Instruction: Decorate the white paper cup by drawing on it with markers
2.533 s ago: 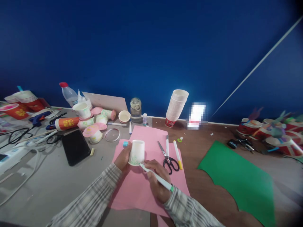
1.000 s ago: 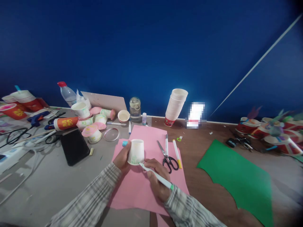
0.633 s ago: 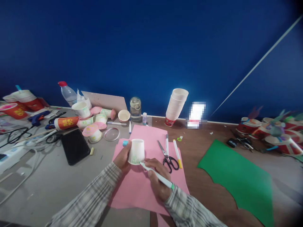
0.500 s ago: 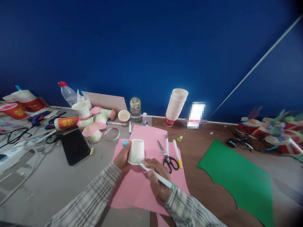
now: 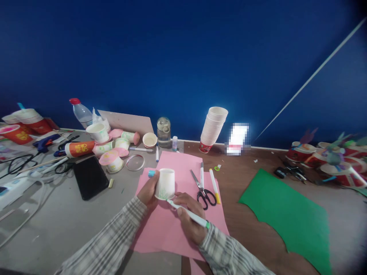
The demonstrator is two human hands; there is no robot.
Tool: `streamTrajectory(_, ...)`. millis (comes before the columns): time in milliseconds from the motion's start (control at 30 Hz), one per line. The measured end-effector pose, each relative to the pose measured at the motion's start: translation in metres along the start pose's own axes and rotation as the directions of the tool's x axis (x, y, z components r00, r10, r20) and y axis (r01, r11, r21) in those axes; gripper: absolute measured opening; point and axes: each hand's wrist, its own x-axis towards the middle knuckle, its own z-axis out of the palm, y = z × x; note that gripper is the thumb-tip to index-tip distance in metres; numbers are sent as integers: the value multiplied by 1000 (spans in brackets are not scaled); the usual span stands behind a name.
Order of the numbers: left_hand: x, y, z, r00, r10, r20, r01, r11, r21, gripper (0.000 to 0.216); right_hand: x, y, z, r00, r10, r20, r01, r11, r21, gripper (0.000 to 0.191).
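My left hand (image 5: 149, 190) is closed around the left side of a white paper cup (image 5: 166, 182), held upside down over pink paper (image 5: 160, 233). Green grass-like strokes show near the cup's lower rim. A blue cap (image 5: 151, 173) pokes out behind my left fingers; whether it belongs to a marker in that hand I cannot tell. My right hand (image 5: 191, 217) grips a white marker (image 5: 193, 217) with a green end, its tip at the cup's lower rim. Right of the cup, black-handled scissors (image 5: 202, 191), a grey-capped marker (image 5: 202, 175) and a yellow marker (image 5: 215, 186) lie on the paper.
Decorated pink-and-white cups (image 5: 111, 159), a black phone (image 5: 89, 177) and a glue gun (image 5: 47, 141) lie to the left. A tall cup stack (image 5: 213, 128) and a water bottle (image 5: 164, 131) stand by the blue wall. Green paper (image 5: 286, 217) lies at right.
The marker tip in my right hand has shifted slightly left along the cup's lower rim. My left hand holds the cup in nearly the same place.
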Motion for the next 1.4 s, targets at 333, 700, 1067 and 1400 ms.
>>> streamTrajectory(333,2,0,-4,998,61,11,-62,997,51,41,2,-5,0,1000,30,3,-30,999,-13,17)
streamTrajectory(700,0,0,-2,999,52,8,-52,997,49,43,0,-2,-1,998,61,-16,-61,998,28,18)
streamTrajectory(1067,4,-2,-6,997,69,33,-71,997,39,46,3,-6,-2,994,86,-67,-87,996,-3,18)
streamTrajectory(1400,4,-2,-6,998,63,10,-64,998,13,46,1,-2,-1,997,76,-27,-75,997,14,19)
